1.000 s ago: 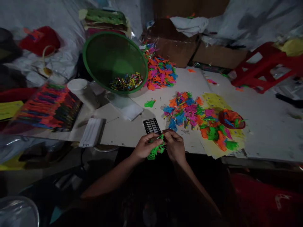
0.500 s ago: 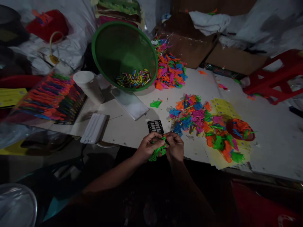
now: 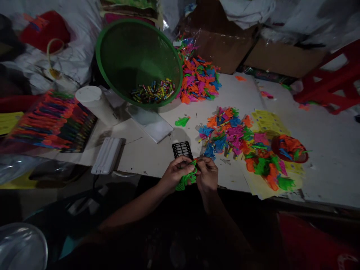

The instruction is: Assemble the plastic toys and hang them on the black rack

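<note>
My left hand [image 3: 176, 173] is closed on a bright green plastic toy piece [image 3: 181, 182] with a mesh-like part hanging below the fingers. My right hand [image 3: 207, 175] meets it at the fingertips, pinched closed. A small orange bit [image 3: 196, 160] shows between the two hands; which fingers hold it is partly hidden. Just beyond the hands lies a black slotted plastic tray [image 3: 181, 148]. To the right of it spreads a pile of colourful plastic toy pieces [image 3: 234, 135]. One loose green piece [image 3: 182, 121] lies farther back.
A green basket [image 3: 99, 56] holding small colourful cylinders tilts at the back, beside a larger heap of plastic pieces [image 3: 198, 82]. A white cup [image 3: 97, 105], a white power bank-like block [image 3: 107, 155] and a bagged stack [image 3: 53, 123] stand left. A red bowl [image 3: 305, 156] sits right.
The whole view has shifted slightly, with the basket and cup now farther left. Both hands stay together on the green piece, with little visible finger movement.
</note>
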Demonstrator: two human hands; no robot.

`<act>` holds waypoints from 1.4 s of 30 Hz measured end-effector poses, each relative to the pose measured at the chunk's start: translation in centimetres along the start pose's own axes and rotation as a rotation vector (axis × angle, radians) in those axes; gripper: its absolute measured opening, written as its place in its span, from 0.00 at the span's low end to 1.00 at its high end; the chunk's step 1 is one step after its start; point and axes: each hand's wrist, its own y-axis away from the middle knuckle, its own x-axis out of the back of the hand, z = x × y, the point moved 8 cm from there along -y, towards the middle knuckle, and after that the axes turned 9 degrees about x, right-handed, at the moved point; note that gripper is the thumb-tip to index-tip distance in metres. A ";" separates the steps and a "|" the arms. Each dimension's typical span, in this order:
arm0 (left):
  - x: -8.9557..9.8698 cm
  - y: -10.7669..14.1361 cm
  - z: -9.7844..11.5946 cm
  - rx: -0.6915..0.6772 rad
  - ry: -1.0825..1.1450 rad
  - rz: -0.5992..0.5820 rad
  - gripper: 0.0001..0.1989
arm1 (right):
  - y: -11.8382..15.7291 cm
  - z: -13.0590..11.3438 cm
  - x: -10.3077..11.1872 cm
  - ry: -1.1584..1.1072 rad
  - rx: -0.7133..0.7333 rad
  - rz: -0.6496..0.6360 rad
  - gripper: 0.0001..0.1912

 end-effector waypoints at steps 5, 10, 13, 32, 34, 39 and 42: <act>0.0 0.0 -0.5 -0.008 0.021 0.012 0.15 | 0.2 -0.3 0.1 0.022 0.105 -0.037 0.05; 0.2 -0.1 -1.3 -0.015 0.075 0.027 0.15 | 1.0 0.2 0.0 -0.060 0.053 0.008 0.07; -0.1 -0.1 -1.3 -0.027 0.081 -0.019 0.15 | 1.2 0.0 -0.1 -0.084 0.044 0.013 0.08; -0.2 0.0 -1.2 0.010 0.094 -0.051 0.14 | 1.1 -2.1 0.0 0.145 0.345 -0.186 0.05; 0.0 0.1 -1.5 0.008 0.094 -0.033 0.14 | 1.4 -2.4 0.2 0.200 0.371 -0.202 0.06; 0.6 0.0 -1.8 0.020 0.045 0.020 0.14 | 1.4 -2.1 -0.2 0.264 0.327 -0.259 0.04; 0.8 -0.5 -1.2 0.043 -0.050 0.046 0.16 | 0.4 -1.1 0.0 0.296 0.248 -0.250 0.03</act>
